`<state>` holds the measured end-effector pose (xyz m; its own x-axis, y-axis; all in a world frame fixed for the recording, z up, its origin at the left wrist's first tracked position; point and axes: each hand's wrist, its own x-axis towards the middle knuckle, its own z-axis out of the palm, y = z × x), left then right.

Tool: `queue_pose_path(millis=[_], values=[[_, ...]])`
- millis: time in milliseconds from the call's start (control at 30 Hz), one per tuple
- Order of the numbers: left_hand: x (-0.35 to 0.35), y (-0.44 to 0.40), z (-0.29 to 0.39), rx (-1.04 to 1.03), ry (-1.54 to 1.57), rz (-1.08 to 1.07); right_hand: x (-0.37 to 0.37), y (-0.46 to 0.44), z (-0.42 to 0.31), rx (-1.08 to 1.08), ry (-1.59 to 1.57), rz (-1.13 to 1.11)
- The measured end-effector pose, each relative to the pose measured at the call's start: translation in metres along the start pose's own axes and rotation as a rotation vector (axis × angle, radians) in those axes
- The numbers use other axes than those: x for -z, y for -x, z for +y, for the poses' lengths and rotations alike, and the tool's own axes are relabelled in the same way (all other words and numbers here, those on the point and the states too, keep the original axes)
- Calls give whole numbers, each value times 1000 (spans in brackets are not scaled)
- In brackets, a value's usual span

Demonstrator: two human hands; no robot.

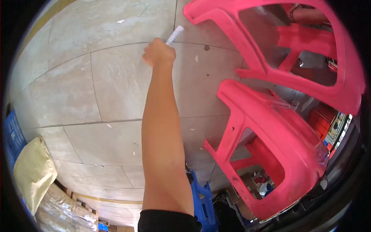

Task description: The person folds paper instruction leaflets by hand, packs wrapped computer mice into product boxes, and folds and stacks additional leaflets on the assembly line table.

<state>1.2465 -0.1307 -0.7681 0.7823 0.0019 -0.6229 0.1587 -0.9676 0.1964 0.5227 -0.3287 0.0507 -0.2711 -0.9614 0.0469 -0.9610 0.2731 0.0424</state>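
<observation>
So a skinny white tube [176, 34] with dark markings is being gripped by what looks like the left hand [159, 53], up near the top of the frame, a bit left of centre. The fingers are curled tight around it, and one end of the tube is left poking out toward the upper right. The arm is stretched straight up the middle from a black sleeve [169, 221] at the bottom edge. It can't be told what's being done with the right hand, since it isn't shown. Pale tiles [118, 79] are spread behind it all, dotted with light scraps and a dark spot [206, 48] right of the hand. The right side is pretty much taken over by two pink plastic frames, kinda stool-like: an upper frame [247, 34] and a lower frame [266, 127]. Through the upper one's opening, part of someone's limb [311, 16] can be seen, though whose can't be told. A blue plastic piece [204, 203] is half hidden beside the arm at bottom centre. Down in the lower left, a yellowish sack [34, 170] is seen between a blue crate [14, 133] and a plastic-wrapped stack [63, 210].
</observation>
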Motion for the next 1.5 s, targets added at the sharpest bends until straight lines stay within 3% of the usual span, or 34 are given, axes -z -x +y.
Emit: queue_pose_path(millis=[33, 100, 133, 200, 233, 267, 333, 367, 433, 467, 500, 533, 567, 600, 633, 700, 733, 767, 800, 833, 867, 900, 967, 1033, 1100, 1233, 1267, 1367, 1500], values=[[-11, 17, -6, -51, 145, 62, 3, -2, 5, -5, 13, -4], [-31, 70, -34, -134, 414, 187, 15, -24, 23, 259, 13, -126], [-39, 110, -53, -94, 554, 111, 26, -39, 33, 249, 27, -148], [-43, 209, -87, 0, 882, -83, 44, -87, 51, 634, 244, -260], [-32, 268, -98, 72, 866, -136, 48, -102, 63, 818, 344, -303], [-32, 323, -114, 18, 688, -143, 21, -72, 24, 775, 201, -314], [6, 444, -122, -323, 399, -262, -60, 11, -63, 532, -265, -336], [29, 503, -125, -456, 437, -364, -83, 50, -102, 496, -405, -387], [79, 613, -131, -669, 521, -423, -91, 73, -133, 1050, -338, -483], [105, 658, -126, -802, 602, -379, -92, 68, -128, 1137, -397, -524], [124, 707, -122, -794, 768, -312, -87, 68, -119, 1233, 3, -214], [147, 750, -113, -787, 916, -286, -70, 95, -123, 1243, 104, -58], [183, 796, -91, -804, 1029, -204, -64, 100, -100, 1229, 25, -41], [213, 842, -74, -814, 1143, -132, -67, 124, -63, 1091, -78, 162], [230, 877, -53, -970, 1091, -158, -67, 154, -26, 968, -248, 210], [239, 960, -44, -1175, 1343, -119, -78, 219, 83, 947, -802, 185], [230, 986, -40, -1243, 1290, -159, -114, 248, 128, 981, -1026, 311], [213, 1011, -24, -1358, 1066, -343, -154, 274, 173, 978, -1114, 269], [188, 1040, -9, -1452, 844, -510, -201, 304, 218, 860, -1090, 69], [159, 1064, 4, -1426, 653, -589, -263, 343, 258, 563, -1156, -346], [141, 1081, 11, -1377, 455, -651, -314, 381, 286, 320, -853, -767], [129, 1100, 10, -1399, 405, -657, -364, 404, 311, 456, -479, -1138], [107, 1129, 20, -1421, 392, -748, -376, 406, 315, 443, -460, -1287], [76, 1169, 27, -1403, 332, -813, -379, 377, 326, 508, -513, -1330], [66, 1208, 25, -1593, 596, -770, -369, 361, 338, 652, -550, -1402], [42, 1246, 28, -1243, 718, -854, -353, 355, 368, 667, -625, -1398], [42, 1250, 28, -1238, 697, -855, -349, 351, 380, 639, -642, -1379], [42, 1227, 38, -1374, 180, -673, -337, 333, 418, 519, -676, -1287], [45, 1229, 48, -1374, 121, -472, -346, 294, 471, 355, -694, -1127]])
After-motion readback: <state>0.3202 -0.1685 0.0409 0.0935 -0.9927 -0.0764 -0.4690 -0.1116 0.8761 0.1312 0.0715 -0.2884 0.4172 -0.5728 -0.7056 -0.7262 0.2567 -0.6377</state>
